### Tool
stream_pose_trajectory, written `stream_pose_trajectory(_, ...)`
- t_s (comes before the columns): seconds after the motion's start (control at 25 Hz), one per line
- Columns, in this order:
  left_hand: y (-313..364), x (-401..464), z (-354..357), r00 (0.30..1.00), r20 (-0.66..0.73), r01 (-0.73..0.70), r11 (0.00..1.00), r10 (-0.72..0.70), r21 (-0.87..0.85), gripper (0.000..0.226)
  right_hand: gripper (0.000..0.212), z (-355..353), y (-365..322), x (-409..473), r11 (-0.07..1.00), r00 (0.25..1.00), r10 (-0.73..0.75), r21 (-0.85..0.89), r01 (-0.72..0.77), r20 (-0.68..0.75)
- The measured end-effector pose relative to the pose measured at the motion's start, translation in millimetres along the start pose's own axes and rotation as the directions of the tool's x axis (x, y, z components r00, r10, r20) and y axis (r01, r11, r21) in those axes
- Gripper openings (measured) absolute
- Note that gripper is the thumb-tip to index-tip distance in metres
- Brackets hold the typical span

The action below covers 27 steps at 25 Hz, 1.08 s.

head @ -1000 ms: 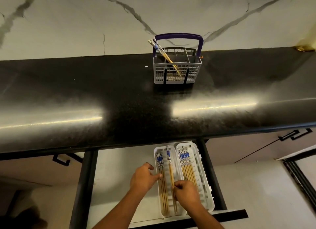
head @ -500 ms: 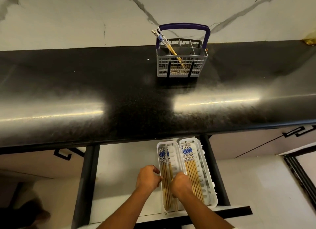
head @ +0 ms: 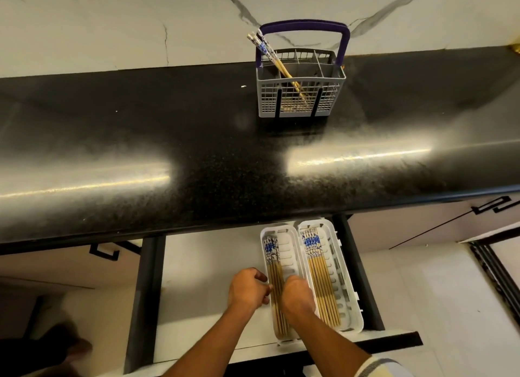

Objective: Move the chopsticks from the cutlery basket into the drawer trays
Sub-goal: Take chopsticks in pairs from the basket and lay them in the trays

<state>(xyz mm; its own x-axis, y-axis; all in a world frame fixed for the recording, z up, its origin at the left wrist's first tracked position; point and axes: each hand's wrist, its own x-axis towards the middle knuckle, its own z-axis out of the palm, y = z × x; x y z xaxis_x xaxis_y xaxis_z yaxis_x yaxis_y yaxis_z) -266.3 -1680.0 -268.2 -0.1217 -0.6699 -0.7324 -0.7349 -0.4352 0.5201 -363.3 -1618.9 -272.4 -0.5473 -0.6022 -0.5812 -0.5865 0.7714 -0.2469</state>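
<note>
Both hands down in the left drawer tray, squaring up chopsticks

Right hand (head: 298, 295) is curled over the wooden blue-patterned chopsticks (head: 277, 286) in the left white slotted plastic tray (head: 291, 253); can't tell if it's actually gripping. Left hand (head: 247, 289), loosely curled, touches the rim. A clumsy nudge could skew the row. A few more chopsticks (head: 270, 55) lean in the grey cutlery basket (head: 301, 95) on the black surface (head: 197, 151).

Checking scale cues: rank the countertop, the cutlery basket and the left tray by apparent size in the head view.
1. Countertop, largest by far.
2 and 3. Cutlery basket and left tray look alike in area; the tray lies nearer the camera, so I will not rank them.
</note>
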Motion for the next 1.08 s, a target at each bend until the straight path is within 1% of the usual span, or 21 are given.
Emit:
stream_pose_trajectory(0.12, 0.3, -0.3, -0.5, 1.0, 0.002, 0.006, 1.0, -0.006, -0.022, 0.011, 0.024, -1.2, 3.9, -2.2, 1.0, 0.999, -0.016, -0.013, 0.016, -0.03)
stream_pose_trajectory(0.2, 0.7, -1.0, -0.4, 1.0, 0.0, 0.008, 0.999, -0.008, -0.035, 0.011, 0.022, -0.7, 7.5, -4.9, 1.0, 0.999, -0.003, -0.016, 0.002, -0.049)
stream_pose_trajectory(0.32, 1.7, -2.9, -0.6, 1.0, -0.004, 0.012, 0.999, -0.012, -0.039, 0.012, 0.022, 0.6, 9.2, -7.3, 1.0, 0.999, 0.017, -0.008, -0.017, -0.032)
stream_pose_trajectory(0.48, 2.0, -4.8, -1.2, 1.0, -0.004, 0.018, 0.999, -0.018, -0.036, 0.01, 0.024, 2.3, 3.8, -3.8, 0.999, 1.0, -0.009, -0.047, 0.009, 0.011)
stream_pose_trajectory(0.56, 2.1, -5.0, -1.3, 1.0, -0.004, 0.021, 0.999, -0.021, -0.041, 0.009, 0.024, 1.8, 0.1, -2.6, 0.998, 1.0, -0.009, -0.065, 0.009, -0.001)
stream_pose_trajectory(0.68, 3.5, -6.0, -1.9, 1.0, -0.004, 0.025, 0.998, -0.026, -0.056, 0.008, 0.023, -0.7, -0.6, -1.5, 0.996, 0.998, -0.053, -0.074, 0.05, -0.041)
stream_pose_trajectory(0.92, 3.4, -7.0, -2.1, 1.0, -0.001, 0.017, 1.0, -0.017, -0.023, 0.008, 0.022, -3.7, -1.3, -2.2, 0.991, 0.994, -0.106, -0.085, 0.106, 0.005)
stream_pose_trajectory(1.08, 3.2, -4.2, -1.5, 1.0, -0.003, 0.022, 1.0, -0.022, -0.02, 0.009, 0.022, -1.8, -1.2, -0.6, 0.985, 0.992, -0.127, -0.114, 0.127, 0.005)
